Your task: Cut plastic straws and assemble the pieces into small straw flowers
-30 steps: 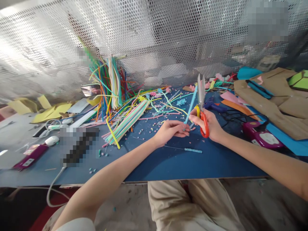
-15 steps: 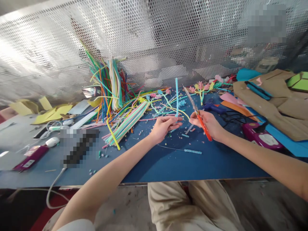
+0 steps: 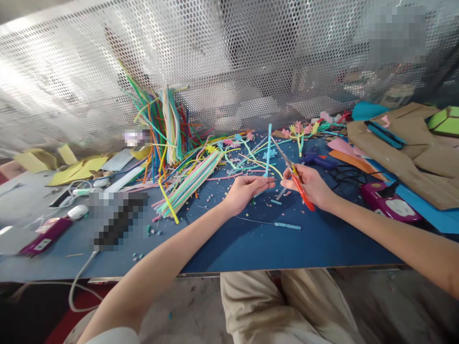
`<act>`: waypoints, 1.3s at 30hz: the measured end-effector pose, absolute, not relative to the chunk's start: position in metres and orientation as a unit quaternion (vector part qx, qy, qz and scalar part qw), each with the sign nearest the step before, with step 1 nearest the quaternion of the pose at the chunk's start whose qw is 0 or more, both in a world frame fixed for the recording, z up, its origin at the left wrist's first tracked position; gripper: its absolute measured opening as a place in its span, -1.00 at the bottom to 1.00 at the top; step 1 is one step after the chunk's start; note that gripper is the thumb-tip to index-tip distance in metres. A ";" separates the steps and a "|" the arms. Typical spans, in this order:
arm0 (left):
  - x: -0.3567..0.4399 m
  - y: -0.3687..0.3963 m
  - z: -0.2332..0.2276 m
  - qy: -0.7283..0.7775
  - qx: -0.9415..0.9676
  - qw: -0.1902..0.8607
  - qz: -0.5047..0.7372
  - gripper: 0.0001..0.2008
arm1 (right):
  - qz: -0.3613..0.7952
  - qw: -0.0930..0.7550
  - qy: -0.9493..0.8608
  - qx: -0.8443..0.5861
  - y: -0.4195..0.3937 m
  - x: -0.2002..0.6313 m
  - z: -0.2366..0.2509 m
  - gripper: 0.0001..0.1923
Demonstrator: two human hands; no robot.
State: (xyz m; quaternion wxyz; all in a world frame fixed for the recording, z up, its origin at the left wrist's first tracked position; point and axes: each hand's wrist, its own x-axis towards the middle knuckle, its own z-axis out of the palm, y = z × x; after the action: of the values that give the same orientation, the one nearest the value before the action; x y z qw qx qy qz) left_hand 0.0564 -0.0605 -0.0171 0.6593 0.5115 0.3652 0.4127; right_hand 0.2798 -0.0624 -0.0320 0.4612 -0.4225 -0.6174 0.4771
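Pinched in my left hand [image 3: 247,191] is a light blue pipe cleaner [image 3: 268,150], standing up from the fingertips. My right hand [image 3: 308,184] grips a pair of scissors [image 3: 303,191] with red handles, its blades pointing up and left near the pipe cleaner. The fingertips of both hands are close together but apart. Below them on the blue tabletop lies a fuzzy light blue piece [image 3: 287,226] on a thin wire. Short blue offcuts [image 3: 276,202] are scattered beneath the hands.
A bundle of pastel pipe cleaners [image 3: 193,184] lies left of my hands, with more standing upright [image 3: 170,124] behind. A blue glue gun [image 3: 319,159], a purple power strip [image 3: 389,203] and brown cardboard [image 3: 412,162] are at right. A perforated metal screen [image 3: 215,62] rises behind.
My left hand has moved slightly right with the pipe cleaner, which now leans a little and sits closer to the scissor blades. The scissors have shifted slightly left.
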 end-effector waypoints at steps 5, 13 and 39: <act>0.056 -0.061 -0.017 0.364 0.515 0.669 0.393 -0.71 | 0.477 0.469 -0.616 -0.417 -0.065 0.279 -0.030 -0.69; 0.060 -0.070 -0.021 0.352 0.556 0.695 0.288 -0.64 | 0.479 0.486 -0.601 -0.416 -0.073 0.274 -0.025 -0.70; 0.062 -0.073 -0.015 0.348 0.544 0.722 0.249 -0.65 | 0.463 0.512 -0.581 -0.432 -0.075 0.269 -0.022 -0.64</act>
State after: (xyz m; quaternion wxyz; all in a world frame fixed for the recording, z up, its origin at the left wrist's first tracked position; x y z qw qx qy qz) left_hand 0.0616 -0.0725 -0.0150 0.7217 0.5440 0.3478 0.2493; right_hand 0.2690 -0.0751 -0.0223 0.5123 -0.4316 -0.5808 0.4625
